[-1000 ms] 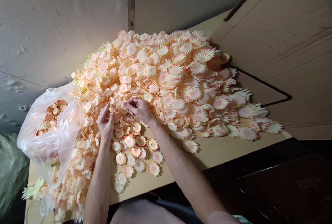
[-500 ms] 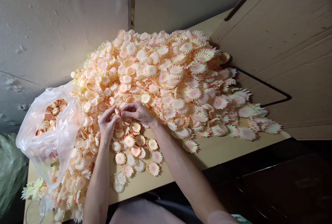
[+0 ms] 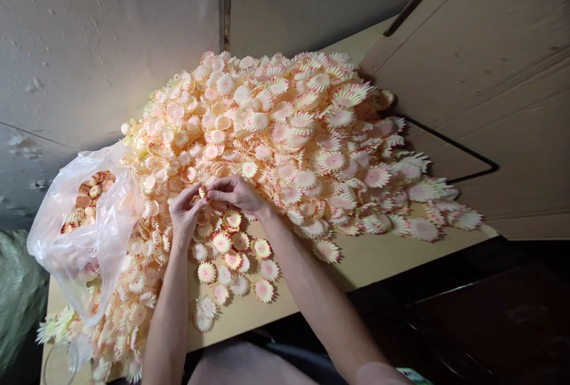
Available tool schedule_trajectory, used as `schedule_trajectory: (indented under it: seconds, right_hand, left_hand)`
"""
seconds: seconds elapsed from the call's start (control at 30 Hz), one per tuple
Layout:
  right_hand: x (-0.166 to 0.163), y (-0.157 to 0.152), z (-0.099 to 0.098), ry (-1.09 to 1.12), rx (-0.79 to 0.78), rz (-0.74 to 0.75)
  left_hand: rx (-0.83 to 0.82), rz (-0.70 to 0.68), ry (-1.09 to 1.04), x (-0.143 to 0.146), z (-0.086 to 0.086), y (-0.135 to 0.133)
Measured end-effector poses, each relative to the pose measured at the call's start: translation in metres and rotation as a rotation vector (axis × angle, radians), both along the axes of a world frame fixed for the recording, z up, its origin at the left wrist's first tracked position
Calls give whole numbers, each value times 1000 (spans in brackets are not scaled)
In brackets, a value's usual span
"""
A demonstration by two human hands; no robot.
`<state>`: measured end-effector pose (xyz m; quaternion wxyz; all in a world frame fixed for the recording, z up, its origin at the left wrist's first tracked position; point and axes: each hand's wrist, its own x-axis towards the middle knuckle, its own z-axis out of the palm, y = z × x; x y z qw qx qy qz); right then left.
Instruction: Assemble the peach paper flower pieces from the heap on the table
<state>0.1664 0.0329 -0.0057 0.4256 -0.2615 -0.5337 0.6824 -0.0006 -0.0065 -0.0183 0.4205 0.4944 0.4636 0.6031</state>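
Note:
Between my two hands is a small cream and red petal piece (image 3: 202, 192), curled and seen edge-on. My left hand (image 3: 184, 210) holds it between thumb and fingertips. From the other side, my right hand (image 3: 238, 192) pinches its edge with the fingers bent together. Just below the hands lie several loose scalloped flower discs (image 3: 221, 242), pale yellow with red-tipped edges and pink centres. Behind them rises a large heap of similar pale flower pieces (image 3: 262, 117). The fingertips partly hide the held piece.
A white translucent plastic bag (image 3: 48, 212) with rounded red and cream pieces (image 3: 95, 191) stands at the left. Cardboard (image 3: 499, 117) leans on the right, by a bent black rod (image 3: 458, 147). The tan tabletop (image 3: 374, 260) ends in front of me. A green sack (image 3: 20, 296) sits far left.
The held petal piece has turned slightly between my fingers, with a small shift of the fingertips. The heap, the loose discs and the bag stay as they were.

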Motion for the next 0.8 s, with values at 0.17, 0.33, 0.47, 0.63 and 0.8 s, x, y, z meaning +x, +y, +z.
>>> schedule_trajectory:
  seconds: [0.17,0.33,0.47,0.63,0.8]
  right_hand:
    - [0,-2,2,-7,3,37]
    - [0,-3,3,18,-30,83]
    - [-1,-2,4,4,2,15]
    - [-2,1,1,24,-16,-109]
    - [0,5,-3,125,-120,-233]
  left_hand:
    - [5,-14,-2,1,1,0]
    - [-24,19,50,3,6,-1]
    - [-22,63,114,5,9,-2]
    - [-64,85,90,2,6,-3]
    - [4,205,7,0,6,-1]
